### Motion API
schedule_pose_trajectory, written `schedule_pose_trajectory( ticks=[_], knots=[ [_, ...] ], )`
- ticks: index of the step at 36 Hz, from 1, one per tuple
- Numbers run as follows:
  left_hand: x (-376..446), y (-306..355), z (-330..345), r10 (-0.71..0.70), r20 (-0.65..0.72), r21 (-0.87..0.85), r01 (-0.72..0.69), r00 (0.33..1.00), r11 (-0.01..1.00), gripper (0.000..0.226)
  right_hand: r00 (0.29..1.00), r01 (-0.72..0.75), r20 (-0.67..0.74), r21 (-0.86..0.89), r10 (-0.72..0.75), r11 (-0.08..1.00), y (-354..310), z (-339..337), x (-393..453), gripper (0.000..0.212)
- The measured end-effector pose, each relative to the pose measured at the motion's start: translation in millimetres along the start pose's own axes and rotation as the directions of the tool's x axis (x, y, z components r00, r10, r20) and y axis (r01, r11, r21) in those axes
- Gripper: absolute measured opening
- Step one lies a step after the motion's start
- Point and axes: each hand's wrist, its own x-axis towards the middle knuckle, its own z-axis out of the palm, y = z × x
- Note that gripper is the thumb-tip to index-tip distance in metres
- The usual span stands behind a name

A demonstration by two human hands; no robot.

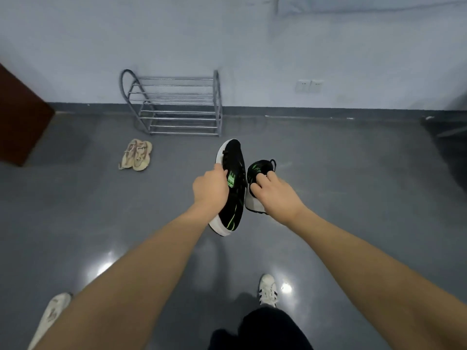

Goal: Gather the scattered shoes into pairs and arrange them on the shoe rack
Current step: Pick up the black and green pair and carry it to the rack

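Both bare arms reach forward over the glossy grey floor [353, 185]. The left hand [211, 188] grips a black sneaker with green markings and a white sole [233, 173] around its middle, its fingers curled over the upper, so the shoe hangs in the air tilted on its side with one end pointing toward the rack. The right hand [276, 195] holds the matching black-and-green sneaker with a white sole [260, 170], its fingers [270, 176] tucked into the opening near the laces; this shoe is also lifted, just beside the first one and nearly touching it. Ahead, a chrome metal shoe rack with several tiers of horizontal bars [177, 107] stands against the pale wall [252, 46], with no shoes on its bars. A pair of beige worn sneakers [136, 154] lies together on the floor just in front of the rack's left end. Nearer the person, a white sneaker with dark side stripes [268, 290] sits on the floor between the arms, and another white shoe [54, 311] lies at the lower left, partly hidden by the left forearm. A dark brown wooden panel [20, 117] stands at the left edge.
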Motion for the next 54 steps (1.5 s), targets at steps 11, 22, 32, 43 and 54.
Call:
schedule_pose_trajectory(
  ticks=[11,22,32,43,54],
  knots=[
    [81,-65,-25,-0.253,-0.033,-0.157,0.245,0.967,0.957,0.029,0.969,0.216,0.126,0.001,-0.214,0.976,21,11,142,0.052],
    [179,-215,-45,-0.361,0.036,-0.483,0.333,0.932,0.810,0.028,0.952,0.130,0.269,0.072,-0.145,0.989,-56,42,302,0.035],
    [244,-323,-71,-0.389,0.092,-0.600,0.363,0.917,0.713,0.029,0.930,0.077,0.349,0.133,-0.120,0.988,-114,43,429,0.032],
    [331,-401,-91,-0.393,0.050,-0.602,0.341,0.918,0.722,0.026,0.923,0.117,0.349,0.140,-0.160,0.983,-141,71,541,0.033],
    [462,-472,-76,-0.413,0.143,-0.532,0.422,0.899,0.734,0.025,0.903,0.092,0.404,0.154,-0.148,0.984,-138,143,666,0.033]
  ],
)
